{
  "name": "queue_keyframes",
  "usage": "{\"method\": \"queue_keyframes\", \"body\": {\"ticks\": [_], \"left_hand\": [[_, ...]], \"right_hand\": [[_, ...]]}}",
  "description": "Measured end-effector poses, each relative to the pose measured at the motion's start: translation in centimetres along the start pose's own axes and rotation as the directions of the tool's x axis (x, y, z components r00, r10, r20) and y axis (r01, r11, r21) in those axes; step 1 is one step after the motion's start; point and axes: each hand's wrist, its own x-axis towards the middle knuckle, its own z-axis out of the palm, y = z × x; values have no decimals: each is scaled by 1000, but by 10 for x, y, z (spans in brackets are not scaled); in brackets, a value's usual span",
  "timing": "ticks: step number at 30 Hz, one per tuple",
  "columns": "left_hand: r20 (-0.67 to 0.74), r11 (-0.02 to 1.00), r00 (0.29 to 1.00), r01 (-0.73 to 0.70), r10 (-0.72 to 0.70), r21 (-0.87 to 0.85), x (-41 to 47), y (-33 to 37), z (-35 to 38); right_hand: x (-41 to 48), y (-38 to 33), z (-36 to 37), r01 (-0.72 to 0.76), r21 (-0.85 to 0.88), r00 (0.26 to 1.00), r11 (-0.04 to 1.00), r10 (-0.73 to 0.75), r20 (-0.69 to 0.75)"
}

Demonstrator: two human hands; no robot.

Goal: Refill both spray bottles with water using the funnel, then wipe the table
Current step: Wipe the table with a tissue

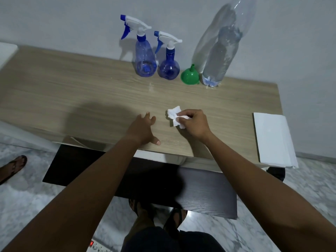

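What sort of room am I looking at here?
Probably a room in a home: a small wood-grain table against a plain wall, a marbled tile floor, and a power strip lying on it.

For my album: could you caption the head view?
Right hand holds a crumpled tissue on the table; tall spray bottle, round spray bottle, funnel and water bottle behind.

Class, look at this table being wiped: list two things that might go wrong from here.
The tall water bottle stands beside the funnel at the back; a wide sweep of the tissue might topple it.
The white paper stack lies right at the edge of the table and might slip off if nudged.
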Motion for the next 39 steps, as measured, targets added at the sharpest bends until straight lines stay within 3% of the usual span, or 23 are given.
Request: {"method": "queue_keyframes", "body": {"ticks": [1,3,5,7,11,14,21,23,29,33,39], "left_hand": [[4,1000,1000,2,-2,3,0,0,-1],[9,1000,1000,7,-7,12,0,1,-1],[11,1000,1000,6,-6,23,0,1,0],[8,1000,1000,5,-5,16,0,-1,1],[6,1000,1000,8,-8,14,1,-1,1],[6,1000,1000,21,-21,-2,2,-1,1],[33,1000,999,-21,21,0,-1,1,8],[42,998,998,-56,55,29,-4,7,11],[27,997,998,-61,60,42,-5,17,11],[-22,996,996,-82,82,-25,3,16,3],[-59,998,997,-57,59,25,16,2,-2]], "right_hand": [[0,1,-2,39,-177,999,983,-44,-19],[-4,5,-7,138,-535,979,834,-197,-54],[-11,6,-6,186,-676,938,713,-333,-93],[-17,9,-2,279,-657,914,700,-404,-43],[-21,18,-1,500,-605,859,620,-446,251],[-34,21,5,457,-611,888,647,-292,355],[-59,52,-3,607,-632,793,482,-318,519],[-55,52,-13,584,-666,811,463,-294,507],[-15,44,-42,303,-760,953,575,-165,255],[11,34,-50,211,-764,977,610,-101,189],[49,21,-38,113,-745,993,658,-42,114]]}}
